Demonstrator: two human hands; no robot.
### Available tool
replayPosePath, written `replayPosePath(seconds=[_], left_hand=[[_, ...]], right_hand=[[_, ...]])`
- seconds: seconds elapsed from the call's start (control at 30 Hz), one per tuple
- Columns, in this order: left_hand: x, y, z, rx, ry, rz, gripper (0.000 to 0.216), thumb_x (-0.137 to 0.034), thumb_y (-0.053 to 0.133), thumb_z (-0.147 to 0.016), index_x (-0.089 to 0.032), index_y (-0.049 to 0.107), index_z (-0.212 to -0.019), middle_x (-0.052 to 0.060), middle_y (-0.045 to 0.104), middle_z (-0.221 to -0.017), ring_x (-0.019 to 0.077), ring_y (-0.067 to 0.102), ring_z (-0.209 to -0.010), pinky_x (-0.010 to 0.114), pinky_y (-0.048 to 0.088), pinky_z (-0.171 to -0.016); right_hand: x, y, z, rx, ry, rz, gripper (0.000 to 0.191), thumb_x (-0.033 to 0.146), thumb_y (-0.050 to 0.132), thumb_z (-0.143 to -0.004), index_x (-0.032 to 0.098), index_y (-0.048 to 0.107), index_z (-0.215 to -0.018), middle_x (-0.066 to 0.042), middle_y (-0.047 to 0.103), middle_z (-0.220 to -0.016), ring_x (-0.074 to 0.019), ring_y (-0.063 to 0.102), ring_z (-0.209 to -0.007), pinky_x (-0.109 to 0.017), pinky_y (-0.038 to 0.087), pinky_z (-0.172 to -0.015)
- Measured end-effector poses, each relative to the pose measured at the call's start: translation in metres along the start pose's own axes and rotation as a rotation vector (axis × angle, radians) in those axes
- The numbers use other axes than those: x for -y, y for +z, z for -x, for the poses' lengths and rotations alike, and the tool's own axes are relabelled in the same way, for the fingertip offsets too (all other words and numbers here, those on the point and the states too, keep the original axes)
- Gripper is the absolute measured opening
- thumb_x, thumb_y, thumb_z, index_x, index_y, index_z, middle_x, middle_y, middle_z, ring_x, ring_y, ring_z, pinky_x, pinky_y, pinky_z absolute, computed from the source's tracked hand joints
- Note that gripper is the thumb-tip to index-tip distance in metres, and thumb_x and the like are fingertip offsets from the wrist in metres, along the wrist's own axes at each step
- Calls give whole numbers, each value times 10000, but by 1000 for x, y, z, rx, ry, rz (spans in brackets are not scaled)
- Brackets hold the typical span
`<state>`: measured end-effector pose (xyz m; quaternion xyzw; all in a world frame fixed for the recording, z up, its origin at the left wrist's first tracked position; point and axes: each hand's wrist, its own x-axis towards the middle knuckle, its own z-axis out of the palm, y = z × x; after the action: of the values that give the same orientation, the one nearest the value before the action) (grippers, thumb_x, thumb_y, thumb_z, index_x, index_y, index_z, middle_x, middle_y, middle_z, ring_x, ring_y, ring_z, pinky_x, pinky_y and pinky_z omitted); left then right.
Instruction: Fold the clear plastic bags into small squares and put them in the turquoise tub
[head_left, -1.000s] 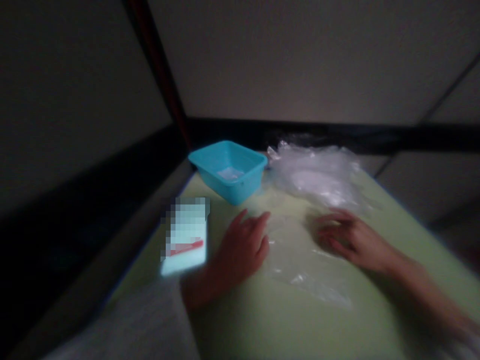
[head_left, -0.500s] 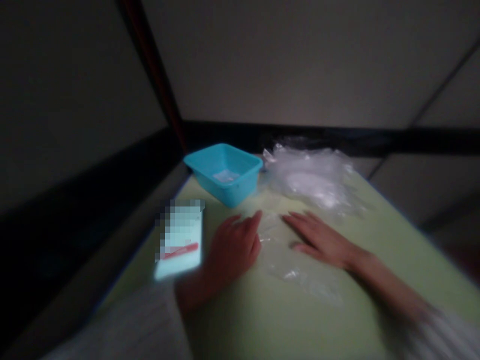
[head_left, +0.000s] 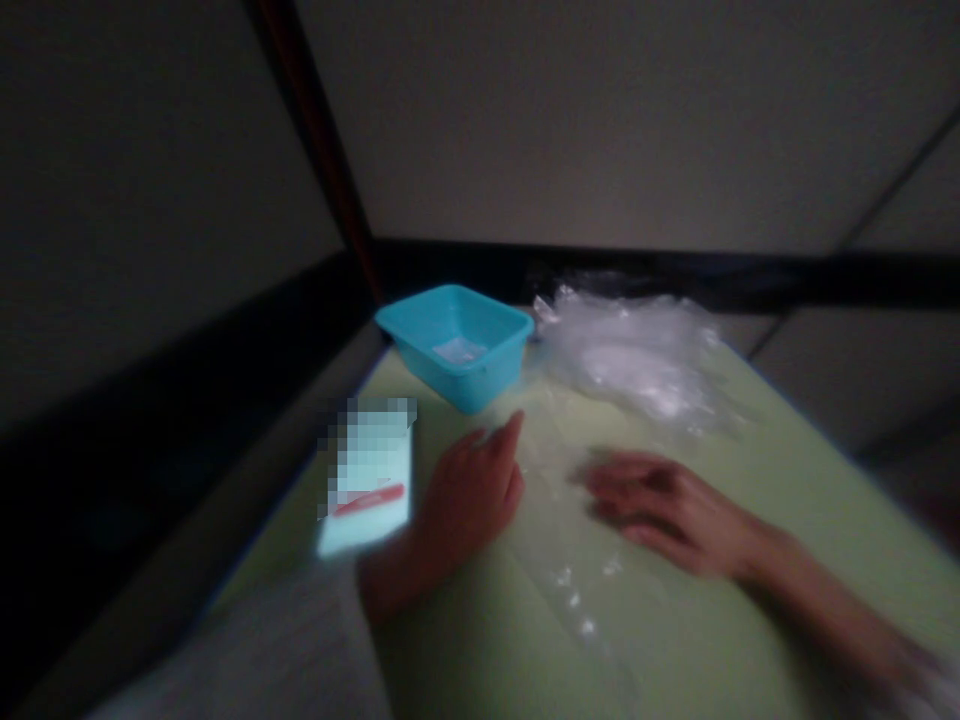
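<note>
A clear plastic bag lies flat on the pale green table. My left hand rests on the bag's left edge with its fingers loosely curled and one finger stretched forward. My right hand lies flat on the bag's right part, fingers stretched out and smeared by motion. Neither hand grips anything that I can see.
A turquoise plastic tub stands at the far left of the table with something pale inside. To its right lies a heap of clear plastic bags. A light blue pad with a red pen sits near the table's left edge.
My right hand slid left across the bag, then back toward me, flattening it. The bag now lies longer and flatter toward the near edge. My left hand hardly moved.
</note>
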<state>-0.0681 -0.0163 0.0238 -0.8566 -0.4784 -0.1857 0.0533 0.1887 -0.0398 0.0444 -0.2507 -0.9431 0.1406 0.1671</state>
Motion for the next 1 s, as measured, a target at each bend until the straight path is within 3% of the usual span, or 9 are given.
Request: replayPosePath(seconds=[0.2, 0.4, 0.47, 0.63, 0.83, 1.0], left_hand=[[6, 12, 1, 16, 68, 279, 494, -115, 368, -855, -103, 304, -1344, 176, 498, -1322, 223, 548, -1143, 427, 440, -986], [6, 3, 1, -159, 13, 302, 477, -91, 380, -826, -116, 335, -1300, 147, 612, -1162, 212, 627, -971, 422, 496, -888], [6, 0, 1, -179, 23, 287, 486, -89, 386, -820, -128, 333, -1301, 130, 638, -1115, 206, 641, -918, 410, 512, -849], [5, 2, 0, -89, -27, 156, 480, -106, 395, -832, -96, 353, -1310, 139, 671, -998, 238, 646, -901, 432, 521, -808], [7, 9, 1, -45, -17, 172, 468, -112, 370, -857, -113, 330, -1324, 143, 645, -1098, 209, 636, -954, 404, 511, -852], [4, 8, 3, -22, 42, 259, 484, -101, 366, -841, -141, 332, -1322, 135, 617, -1168, 195, 628, -993, 412, 494, -915]], right_hand=[[22, -1, -3, 34, -35, -144, 328, 295, 470, -910, 137, 577, -1176, -120, 676, -1124, -234, 560, -1154, -474, 381, -1038], [3, 0, 2, -74, 147, -18, 316, 251, 412, -949, 181, 532, -1233, -93, 638, -1213, -211, 575, -1137, -449, 430, -998], [-1, -1, 3, -61, 131, -4, 308, 245, 416, -946, 192, 550, -1218, -86, 639, -1212, -216, 561, -1155, -463, 417, -1007], [7, -2, 0, 26, 9, -94, 285, 225, 434, -923, 185, 609, -1145, -92, 666, -1143, -227, 537, -1179, -490, 374, -1034], [30, 6, -7, 106, -44, -148, 235, 180, 414, -891, 175, 633, -979, -84, 693, -944, -231, 546, -1150, -469, 389, -1020], [40, 9, -11, 98, -107, -226, 250, 216, 419, -890, 164, 618, -1031, -96, 688, -1032, -219, 559, -1134, -437, 386, -1033]])
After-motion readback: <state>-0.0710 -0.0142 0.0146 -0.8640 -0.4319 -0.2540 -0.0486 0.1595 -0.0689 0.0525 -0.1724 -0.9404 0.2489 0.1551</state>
